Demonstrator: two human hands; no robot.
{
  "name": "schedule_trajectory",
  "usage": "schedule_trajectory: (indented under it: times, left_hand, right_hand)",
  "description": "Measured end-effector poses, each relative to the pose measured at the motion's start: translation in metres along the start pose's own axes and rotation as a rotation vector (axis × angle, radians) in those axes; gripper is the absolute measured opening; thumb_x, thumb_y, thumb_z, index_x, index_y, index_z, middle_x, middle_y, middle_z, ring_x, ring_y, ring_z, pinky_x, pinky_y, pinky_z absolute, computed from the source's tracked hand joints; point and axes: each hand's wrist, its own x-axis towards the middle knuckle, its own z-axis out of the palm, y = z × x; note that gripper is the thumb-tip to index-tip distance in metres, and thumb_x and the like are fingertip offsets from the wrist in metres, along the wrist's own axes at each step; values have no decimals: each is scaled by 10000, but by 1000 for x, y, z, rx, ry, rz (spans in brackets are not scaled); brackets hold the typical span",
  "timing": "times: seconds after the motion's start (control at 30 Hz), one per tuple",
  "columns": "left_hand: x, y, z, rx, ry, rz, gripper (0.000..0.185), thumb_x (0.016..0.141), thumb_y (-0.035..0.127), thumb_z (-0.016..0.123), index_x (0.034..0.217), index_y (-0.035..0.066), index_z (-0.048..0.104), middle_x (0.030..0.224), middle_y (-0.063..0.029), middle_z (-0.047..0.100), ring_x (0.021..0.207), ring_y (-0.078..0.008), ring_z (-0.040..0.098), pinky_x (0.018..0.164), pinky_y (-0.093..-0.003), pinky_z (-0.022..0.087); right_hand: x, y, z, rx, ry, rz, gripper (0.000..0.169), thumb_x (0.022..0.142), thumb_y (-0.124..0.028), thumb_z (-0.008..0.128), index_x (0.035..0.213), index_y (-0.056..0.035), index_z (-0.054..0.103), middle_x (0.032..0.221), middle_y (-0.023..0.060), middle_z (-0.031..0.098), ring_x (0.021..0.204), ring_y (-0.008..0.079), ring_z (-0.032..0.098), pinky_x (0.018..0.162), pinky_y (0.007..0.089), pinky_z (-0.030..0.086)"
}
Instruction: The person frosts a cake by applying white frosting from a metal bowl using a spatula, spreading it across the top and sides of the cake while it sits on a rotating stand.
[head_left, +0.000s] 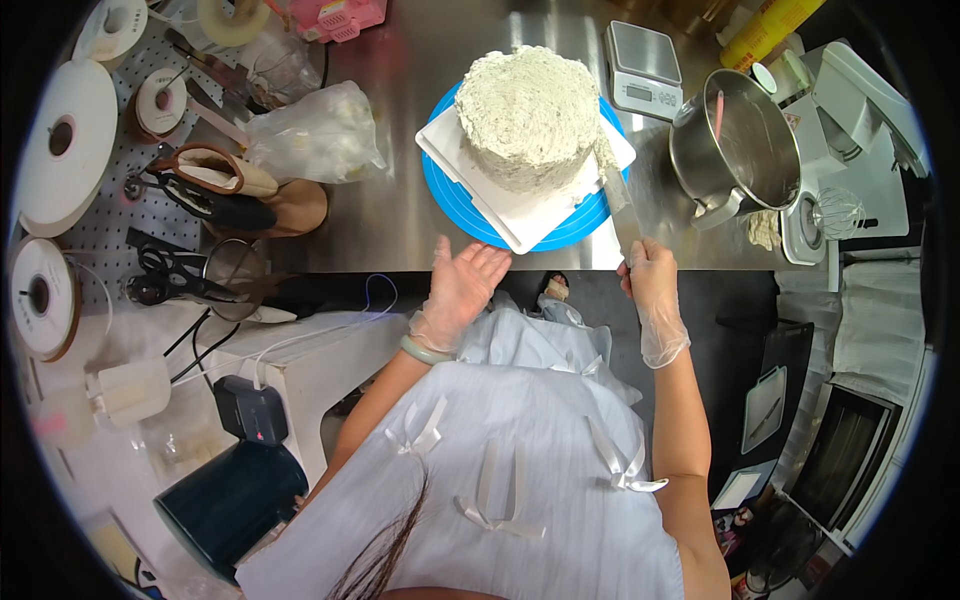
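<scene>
A round cake coated in rough, speckled pale cream (534, 112) stands on a white square board (517, 232), which lies on a blue turntable (450, 202). My right hand (651, 279), in a clear glove, grips a metal spatula (624, 214); cream clings to its blade, which rests along the cake's right side. My left hand (469, 281), also gloved, is palm up with its fingers apart just below the turntable's front edge, close to the board's near corner. It holds nothing.
Right of the turntable are a digital kitchen scale (643, 71), a steel mixing bowl (735, 142) and a wire whisk (838, 213). At left lie a clear plastic bag (322, 131), ribbon spools (67, 142) and black scissors (176, 270). The steel counter's front edge (360, 270) runs before me.
</scene>
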Motion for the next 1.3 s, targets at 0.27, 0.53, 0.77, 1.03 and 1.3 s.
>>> schedule_trajectory:
  times: [0.27, 0.53, 0.77, 1.03, 1.3]
  left_hand:
    - [3, -31, 10, -70, -106, -219, 827, 907, 600, 150, 1351, -97, 181, 1417, -245, 233, 1332, -339, 233, 1096, -441, 230]
    - [7, -34, 11, -66, -163, -263, 854, 894, 615, 119, 1359, -100, 172, 1436, -227, 210, 1342, -332, 210, 1103, -434, 212]
    - [3, -28, 6, -82, -158, -229, 840, 905, 597, 118, 1353, -112, 172, 1429, -248, 207, 1340, -335, 211, 1106, -434, 208]
    - [8, -25, 11, -30, -174, -268, 860, 895, 623, 149, 1368, -94, 150, 1440, -227, 189, 1351, -309, 192, 1113, -408, 198]
    - [7, -20, 9, -80, -138, -282, 839, 907, 600, 179, 1374, -94, 109, 1446, -228, 169, 1350, -321, 186, 1113, -418, 194]
  right_hand:
    - [-8, 8, 3, 21, -7, -10, 277, 898, -144, 413, 701, 18, 520, 560, 55, 537, 424, 106, 476, 400, 274, 379]
    - [-32, 15, 1, 201, -83, 85, 251, 910, -139, 416, 745, 12, 529, 581, 49, 544, 427, 96, 462, 399, 250, 364]
    - [-55, -18, -62, 303, 211, -128, 195, 929, -142, 473, 934, 18, 586, 667, 33, 569, 487, 66, 472, 432, 225, 366]
    - [-9, 1, -105, -907, 818, -311, 291, 865, -149, 543, 1155, -154, 574, 839, 131, 539, 729, 320, 572, 614, 392, 469]
    - [-101, 14, -139, -975, 634, -313, 376, 816, -50, 595, 1180, -138, 569, 792, 113, 509, 684, 280, 549, 598, 375, 453]
